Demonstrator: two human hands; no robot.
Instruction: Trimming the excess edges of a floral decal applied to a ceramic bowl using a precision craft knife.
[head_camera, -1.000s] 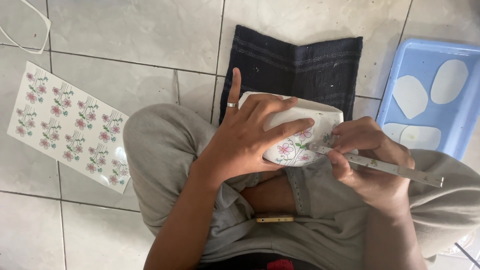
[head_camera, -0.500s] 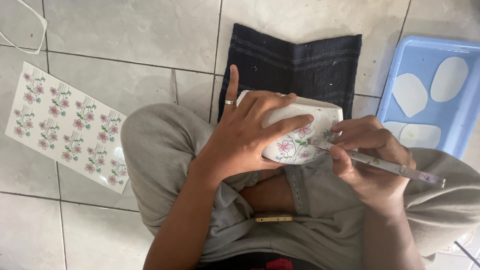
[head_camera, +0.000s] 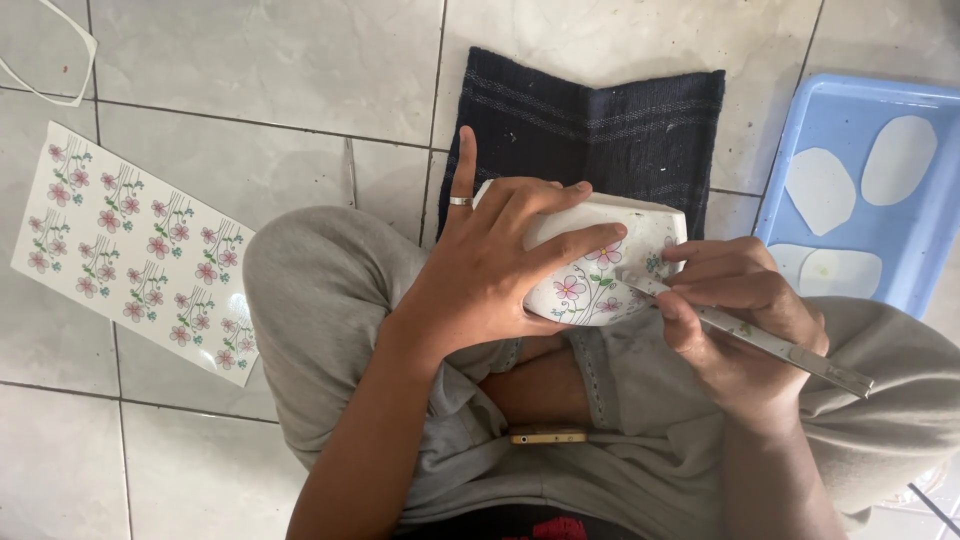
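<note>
Bowl (head_camera: 600, 262), half hidden under left hand (head_camera: 480, 275)

Hands (head_camera: 480, 270) on floral bowl (head_camera: 600, 265), metal strip (head_camera: 750, 335)

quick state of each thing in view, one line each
white ceramic bowl with pink flower decals: tipped on its side, on the lap
left hand: gripping the bowl
right hand: holding thin metal strip tool, tip against the bowl
flower decal sheet: flat on floor
blue plastic tray: holds white cutouts
dark cloth: spread flat
</note>
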